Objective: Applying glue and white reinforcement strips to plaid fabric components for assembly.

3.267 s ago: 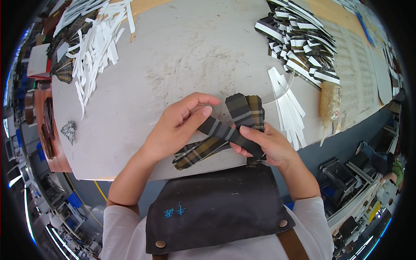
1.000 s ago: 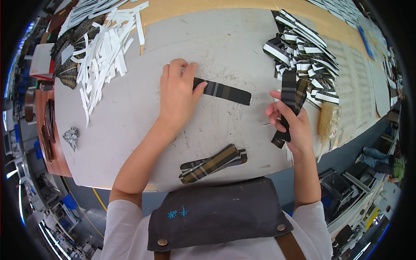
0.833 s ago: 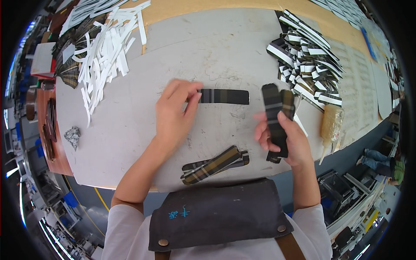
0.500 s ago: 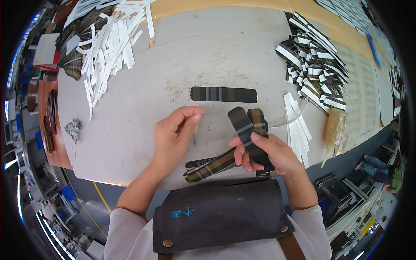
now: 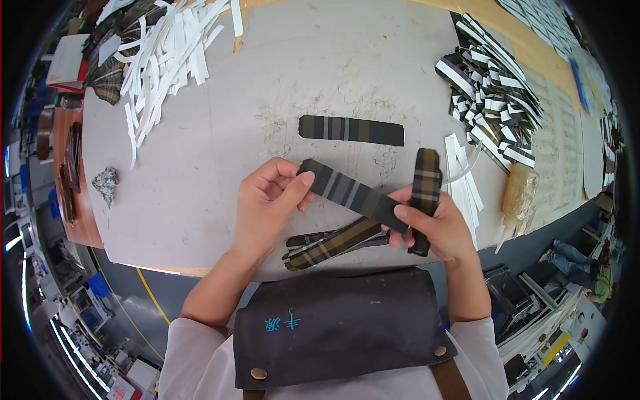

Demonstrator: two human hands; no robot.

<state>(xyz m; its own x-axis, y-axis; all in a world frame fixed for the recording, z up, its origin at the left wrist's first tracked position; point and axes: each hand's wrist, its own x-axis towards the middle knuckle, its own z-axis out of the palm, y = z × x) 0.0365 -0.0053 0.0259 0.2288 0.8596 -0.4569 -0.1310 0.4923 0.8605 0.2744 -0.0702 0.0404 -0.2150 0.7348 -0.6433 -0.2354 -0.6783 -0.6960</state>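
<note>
Likely bendy, our strip (image 5: 354, 194) suits end grips: left hand (image 5: 268, 200) and right hand (image 5: 445, 230) pinch there, nearer than the spare (image 5: 353, 131).

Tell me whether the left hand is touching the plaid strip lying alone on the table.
Apart. The head view shows it: a band of bare grey tabletop separates the left hand from the lone plaid strip beyond it.

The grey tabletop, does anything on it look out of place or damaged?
The crumpled, speckled grey lump near the left edge looks odd, lying apart from the white strips. The tabletop also has dark scuffs around the lone plaid strip.
</note>
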